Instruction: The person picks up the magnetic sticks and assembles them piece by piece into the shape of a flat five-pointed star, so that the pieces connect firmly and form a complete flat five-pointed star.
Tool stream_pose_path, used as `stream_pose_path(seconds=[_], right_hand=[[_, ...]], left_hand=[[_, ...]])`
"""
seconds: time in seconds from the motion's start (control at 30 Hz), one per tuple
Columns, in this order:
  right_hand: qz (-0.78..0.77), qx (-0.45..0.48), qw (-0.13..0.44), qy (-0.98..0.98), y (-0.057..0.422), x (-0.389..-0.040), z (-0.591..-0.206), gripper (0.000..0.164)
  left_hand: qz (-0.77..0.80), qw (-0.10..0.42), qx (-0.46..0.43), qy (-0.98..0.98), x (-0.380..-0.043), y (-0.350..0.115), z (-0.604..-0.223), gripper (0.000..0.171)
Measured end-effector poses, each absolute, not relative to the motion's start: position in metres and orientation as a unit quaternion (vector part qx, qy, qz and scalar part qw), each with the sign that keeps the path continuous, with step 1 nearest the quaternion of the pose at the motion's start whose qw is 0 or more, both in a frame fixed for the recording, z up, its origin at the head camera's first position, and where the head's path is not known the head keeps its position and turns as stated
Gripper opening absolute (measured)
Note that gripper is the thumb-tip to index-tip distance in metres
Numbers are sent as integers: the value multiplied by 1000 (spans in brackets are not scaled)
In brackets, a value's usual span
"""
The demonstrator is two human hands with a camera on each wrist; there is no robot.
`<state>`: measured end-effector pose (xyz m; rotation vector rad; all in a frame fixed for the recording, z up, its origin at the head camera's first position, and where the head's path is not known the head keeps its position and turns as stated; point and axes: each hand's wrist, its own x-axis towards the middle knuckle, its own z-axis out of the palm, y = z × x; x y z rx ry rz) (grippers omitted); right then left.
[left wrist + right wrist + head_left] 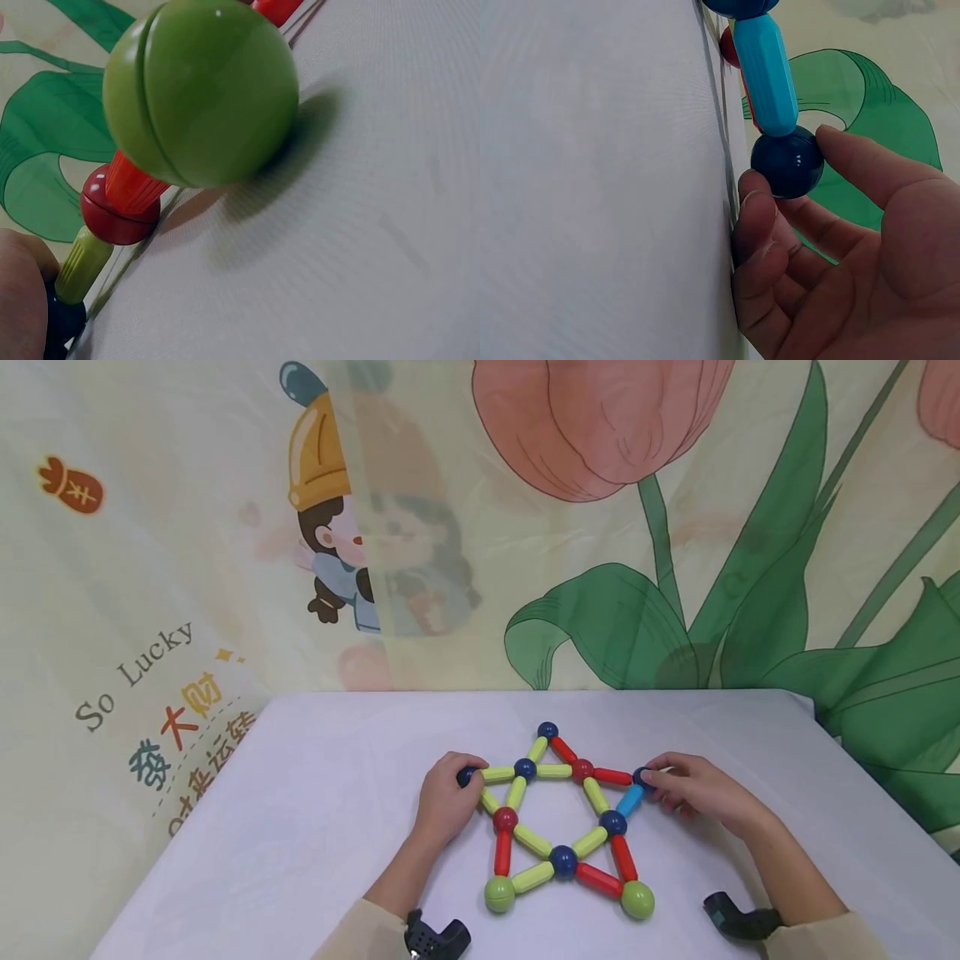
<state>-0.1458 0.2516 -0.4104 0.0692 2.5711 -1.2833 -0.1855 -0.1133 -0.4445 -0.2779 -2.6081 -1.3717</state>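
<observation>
A star-shaped frame of magnetic sticks and balls lies on the white table, with yellow-green sticks (555, 771), red sticks (598, 881) and one blue stick (630, 801). My left hand (447, 800) grips the dark blue ball (467, 776) at its left point; fingers partly cover that ball. At the right point my right hand (701, 787) pinches another dark blue ball (787, 161) between thumb and fingertips, at the end of the blue stick (766, 75). Two green balls (499, 894) form the near points, and one (202, 90) looms large in the left wrist view.
The white-covered table (300, 852) reaches back to a printed cloth backdrop (435, 527) with tulips and a cartoon figure. Black wrist cameras (438, 937) sit at both cuffs, near the table surface.
</observation>
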Motion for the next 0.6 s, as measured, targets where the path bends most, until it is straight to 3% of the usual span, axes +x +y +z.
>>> stream_pose_path(seconds=[0.6], right_hand=[[-454,-20,141,880,264,-153,-422,49]], left_hand=[[-447,84,-87,-886,-185,-110,-440,19]])
